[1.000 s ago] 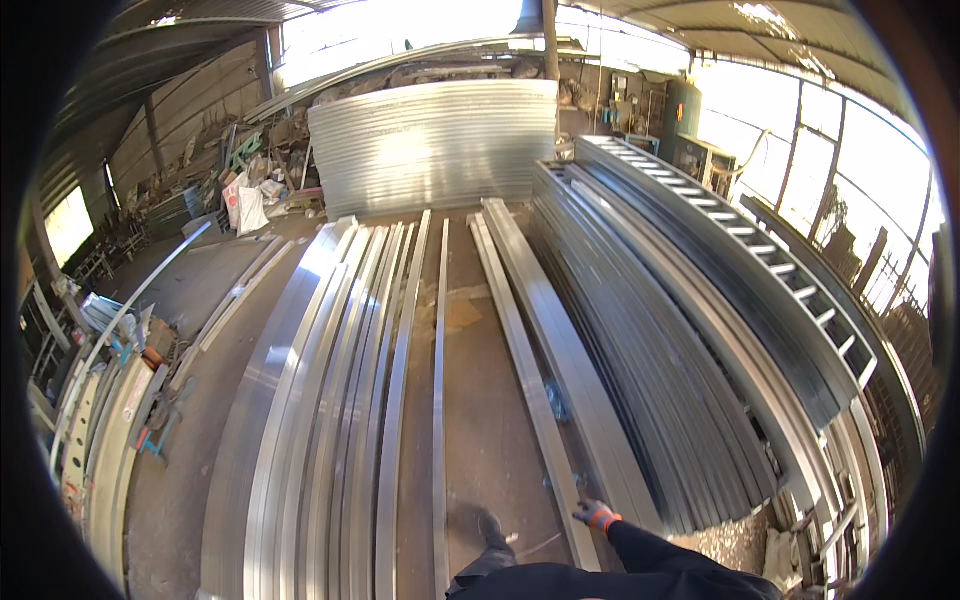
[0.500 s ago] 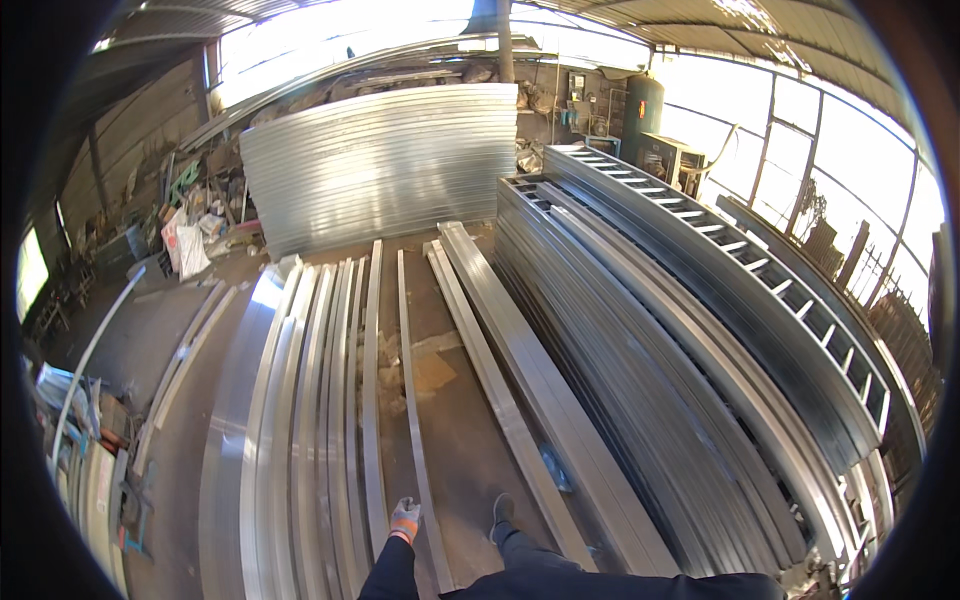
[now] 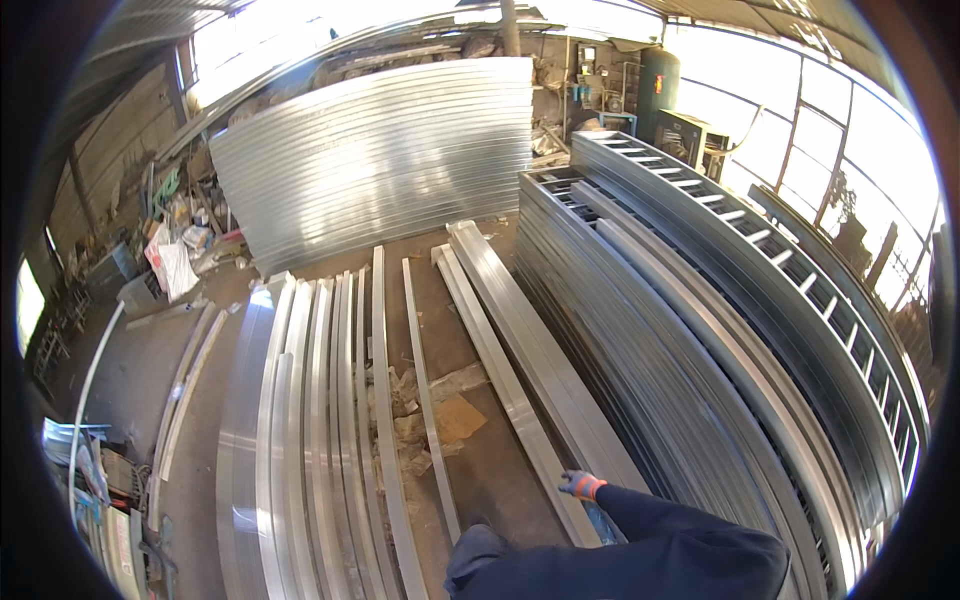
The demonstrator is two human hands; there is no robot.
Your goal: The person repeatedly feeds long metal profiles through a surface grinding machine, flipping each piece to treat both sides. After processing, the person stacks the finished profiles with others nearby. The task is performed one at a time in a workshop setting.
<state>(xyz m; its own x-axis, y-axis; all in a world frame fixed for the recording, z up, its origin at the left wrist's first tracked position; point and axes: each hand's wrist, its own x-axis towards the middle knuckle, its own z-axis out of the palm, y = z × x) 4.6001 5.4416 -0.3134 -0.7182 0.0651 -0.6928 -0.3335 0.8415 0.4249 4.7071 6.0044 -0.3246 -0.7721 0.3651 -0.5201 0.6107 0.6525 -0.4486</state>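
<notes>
My right hand (image 3: 580, 485), in a grey glove with an orange cuff, reaches in from the lower right. Its fingers are stretched out, with nothing seen in them. It hovers over or touches the near part of a long narrow metal channel (image 3: 515, 400); I cannot tell which. Beside that lies a wider long metal profile (image 3: 540, 345). A piece of blue plastic (image 3: 600, 522) shows just below the hand. To the left, a single thin metal bar (image 3: 427, 400) lies on the floor. My left hand is out of view.
Several long metal profiles (image 3: 325, 430) lie side by side at left. A tall stack of metal sections (image 3: 640, 330) stands at right, beside a ladder-like frame (image 3: 775, 245). Upright corrugated panels (image 3: 380, 150) stand at the back. Flattened cardboard (image 3: 458, 418) lies on the floor.
My left hand, earlier near the bars at lower middle, has left the view. My right arm and hand have come in over the narrow channel. The view has shifted slightly.
</notes>
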